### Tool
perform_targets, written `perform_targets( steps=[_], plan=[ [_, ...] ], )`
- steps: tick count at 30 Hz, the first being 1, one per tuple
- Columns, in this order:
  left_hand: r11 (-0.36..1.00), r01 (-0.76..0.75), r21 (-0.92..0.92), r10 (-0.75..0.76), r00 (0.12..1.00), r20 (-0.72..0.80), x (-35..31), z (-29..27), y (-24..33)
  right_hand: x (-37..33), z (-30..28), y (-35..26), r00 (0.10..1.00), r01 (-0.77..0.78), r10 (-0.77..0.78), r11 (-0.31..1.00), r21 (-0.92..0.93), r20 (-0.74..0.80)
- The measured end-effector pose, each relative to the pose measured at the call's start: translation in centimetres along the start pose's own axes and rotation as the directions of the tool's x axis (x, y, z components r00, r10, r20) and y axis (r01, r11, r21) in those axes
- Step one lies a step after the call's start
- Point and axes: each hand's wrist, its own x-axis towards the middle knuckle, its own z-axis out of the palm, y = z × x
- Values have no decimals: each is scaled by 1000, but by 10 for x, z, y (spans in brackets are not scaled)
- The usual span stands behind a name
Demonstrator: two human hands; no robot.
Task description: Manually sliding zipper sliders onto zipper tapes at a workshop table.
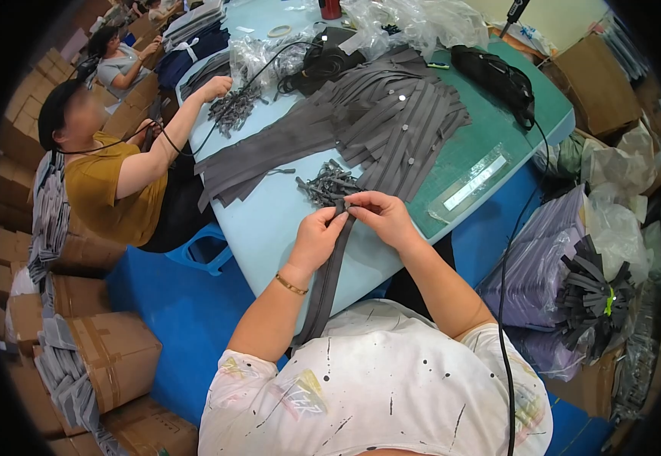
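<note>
A long dark grey zipper [328, 281] hangs from my fingers over the table's near edge to my lap. My left hand [317, 237] pinches it close to its upper end. The fingertips of my right hand [383, 220] are closed at that same end; whether they also hold a small pull is too small to tell. Just beyond my hands lies a small heap of grey zipper pulls [326, 182], with one loose pull [282, 171] to its left. Farther off, many grey zippers [402, 125] are spread in overlapping layers across the table.
On the left a co-worker in a mustard shirt [110, 182] reaches to another heap of pulls [233, 110]. A black pouch [494, 76] and a clear-wrapped strip [471, 185] lie on the green mat [452, 220]. Purple bundles [532, 266] stand right; cartons [114, 353] stand left. A black cable [507, 304] hangs at my right.
</note>
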Motion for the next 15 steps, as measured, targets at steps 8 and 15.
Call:
perform_targets(
  steps=[8, 15],
  plan=[
    [999, -21, 50, 22, 1000, -17, 1, -3, -3, 2, 0, 3, 1000, 22, -23, 999, 30, 6],
    [965, -143, 220, 144, 990, 12, 0, -3, 9, 2, -1, 6, 991, 127, -134, 977, -173, -28]
  ],
)
